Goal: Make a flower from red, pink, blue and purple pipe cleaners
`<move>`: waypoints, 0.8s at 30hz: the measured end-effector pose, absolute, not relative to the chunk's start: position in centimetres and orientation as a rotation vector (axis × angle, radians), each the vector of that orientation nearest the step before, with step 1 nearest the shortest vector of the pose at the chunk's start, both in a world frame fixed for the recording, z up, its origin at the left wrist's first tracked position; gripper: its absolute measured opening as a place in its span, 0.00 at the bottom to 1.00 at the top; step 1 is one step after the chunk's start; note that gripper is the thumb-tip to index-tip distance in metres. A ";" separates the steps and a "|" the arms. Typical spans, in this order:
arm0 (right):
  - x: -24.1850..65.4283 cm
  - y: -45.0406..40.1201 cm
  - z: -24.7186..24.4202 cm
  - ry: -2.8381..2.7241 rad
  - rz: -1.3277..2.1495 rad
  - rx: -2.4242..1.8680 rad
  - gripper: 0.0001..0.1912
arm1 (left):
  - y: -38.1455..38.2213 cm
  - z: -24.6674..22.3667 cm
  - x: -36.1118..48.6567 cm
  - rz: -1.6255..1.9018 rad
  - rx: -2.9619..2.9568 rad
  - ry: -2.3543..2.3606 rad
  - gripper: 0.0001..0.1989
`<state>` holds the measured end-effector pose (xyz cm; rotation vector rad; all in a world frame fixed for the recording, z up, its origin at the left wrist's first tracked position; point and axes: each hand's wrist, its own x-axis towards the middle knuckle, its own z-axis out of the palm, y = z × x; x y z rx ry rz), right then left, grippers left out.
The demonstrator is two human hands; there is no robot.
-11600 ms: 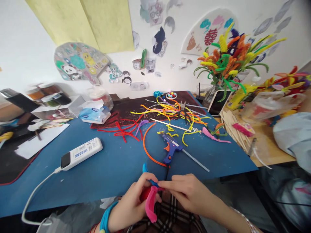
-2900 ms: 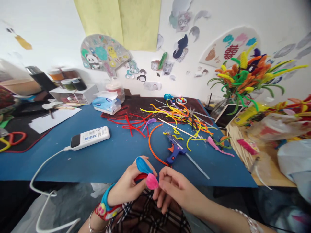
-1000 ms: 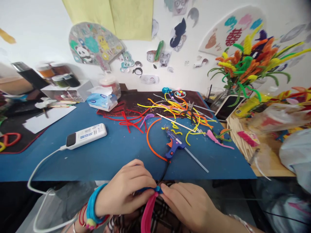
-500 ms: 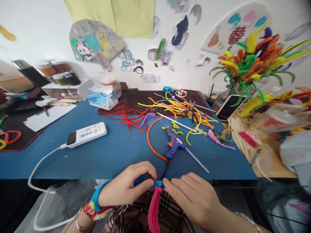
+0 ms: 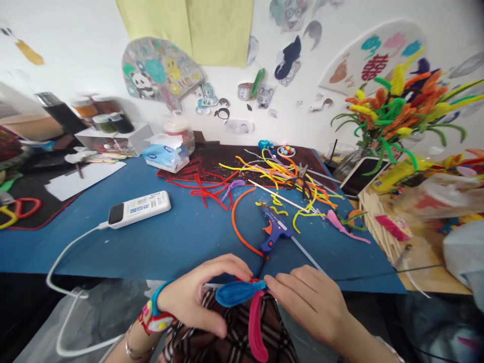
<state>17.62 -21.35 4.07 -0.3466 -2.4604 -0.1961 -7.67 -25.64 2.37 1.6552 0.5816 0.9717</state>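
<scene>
Right fingers (image 5: 282, 283) pinch where the blue pipe-cleaner loop (image 5: 236, 293) meets the pink loop (image 5: 256, 327), just off the bench's (image 5: 113, 252) near edge, above plaid fabric (image 5: 230, 327); left hand (image 5: 200, 292) curves alongside, can't tell if gripping.

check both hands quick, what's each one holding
left hand: half open, curved over the blue pipe cleaner loop, grip unclear
right hand: seems closed on the join of that loop and the pink loop

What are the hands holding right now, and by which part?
The right hand holds a pipe-cleaner piece at its blue-pink join; whether the left hand grips it is unclear.
</scene>
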 end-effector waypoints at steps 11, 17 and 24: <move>16.4 -22.5 3.0 -2.330 0.391 -0.574 0.06 | -24.5 3.3 -6.1 1.110 1.481 0.782 0.15; 16.4 -23.5 3.4 -2.261 0.547 -0.618 0.07 | -23.7 2.3 -5.0 1.002 1.007 0.662 0.18; 16.6 -23.5 3.1 -2.201 0.541 -0.648 0.06 | -24.0 1.3 -4.4 0.983 0.852 0.619 0.15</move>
